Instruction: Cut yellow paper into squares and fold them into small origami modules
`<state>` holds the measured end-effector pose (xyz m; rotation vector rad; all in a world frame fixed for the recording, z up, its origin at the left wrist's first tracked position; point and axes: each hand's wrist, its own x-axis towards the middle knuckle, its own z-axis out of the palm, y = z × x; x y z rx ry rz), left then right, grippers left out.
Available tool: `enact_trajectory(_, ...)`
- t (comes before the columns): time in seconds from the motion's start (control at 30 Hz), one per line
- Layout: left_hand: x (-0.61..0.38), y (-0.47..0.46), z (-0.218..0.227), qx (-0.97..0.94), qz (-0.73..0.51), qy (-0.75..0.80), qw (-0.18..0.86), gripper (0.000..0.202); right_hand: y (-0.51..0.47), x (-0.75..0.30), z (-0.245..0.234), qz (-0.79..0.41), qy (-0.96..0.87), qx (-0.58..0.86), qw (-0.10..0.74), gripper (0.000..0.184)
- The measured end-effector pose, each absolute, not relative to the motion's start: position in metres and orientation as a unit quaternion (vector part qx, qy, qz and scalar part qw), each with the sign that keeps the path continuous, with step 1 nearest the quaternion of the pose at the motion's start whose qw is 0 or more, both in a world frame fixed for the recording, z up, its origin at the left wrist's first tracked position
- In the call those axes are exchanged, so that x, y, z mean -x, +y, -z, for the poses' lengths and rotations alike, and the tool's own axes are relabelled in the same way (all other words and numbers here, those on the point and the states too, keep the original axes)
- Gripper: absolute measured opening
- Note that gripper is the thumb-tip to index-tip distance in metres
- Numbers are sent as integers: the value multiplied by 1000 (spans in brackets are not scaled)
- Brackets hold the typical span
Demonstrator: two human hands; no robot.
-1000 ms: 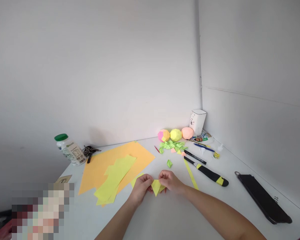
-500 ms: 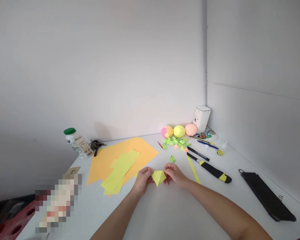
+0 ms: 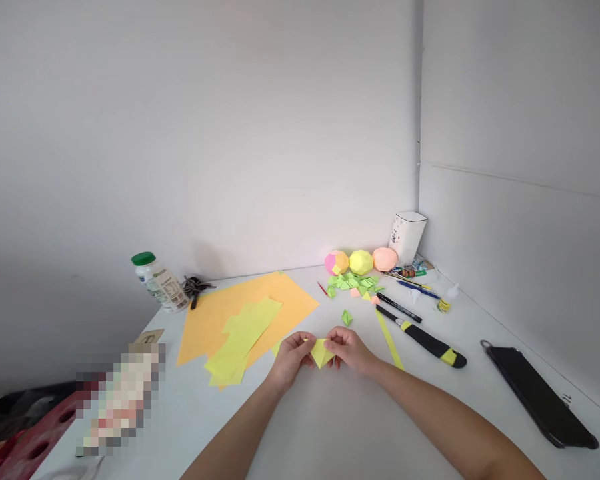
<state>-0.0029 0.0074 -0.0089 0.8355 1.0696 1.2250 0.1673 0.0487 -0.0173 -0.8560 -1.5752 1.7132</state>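
Note:
Between my two hands is a small folded piece of yellow paper (image 3: 321,353), a triangle with its point toward me. My left hand (image 3: 292,359) pinches its left corner, thumb on top. On the other side my right hand (image 3: 349,349) grips the right corner the same way. The fingers beneath the paper are partly hidden. Just beyond the right hand lies a small green folded piece (image 3: 347,317). A narrow yellow paper strip (image 3: 391,340) rests to the right of that hand.
Yellow paper sheets (image 3: 245,337) overlap a large orange sheet (image 3: 195,333) at left. Green folded pieces (image 3: 353,283) lie before three faceted paper balls (image 3: 361,262). A utility knife (image 3: 427,339), black marker (image 3: 400,308) and black phone-like object (image 3: 537,393) lie right. A green-capped bottle (image 3: 161,285) stands back left.
Both thumbs have moved inward over the yellow paper, covering more of its corners. The hands are slightly closer together. The whole view has shifted a little.

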Motion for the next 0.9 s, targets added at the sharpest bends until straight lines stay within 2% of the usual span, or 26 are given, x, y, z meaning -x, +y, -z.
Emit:
enact_trajectory(0.33,2,7,4,-370,-539,463,599,36,49,-167,12,-632,-591,348,359,37)
enact_trajectory(0.7,0,-12,-46,-428,-530,484,550,27,27,-172,-39,-583,-644,330,370,28)
enact_trajectory(0.9,-1,-21,-59,-446,-533,489,527,25,17,-173,-54,-580,-644,321,382,29)
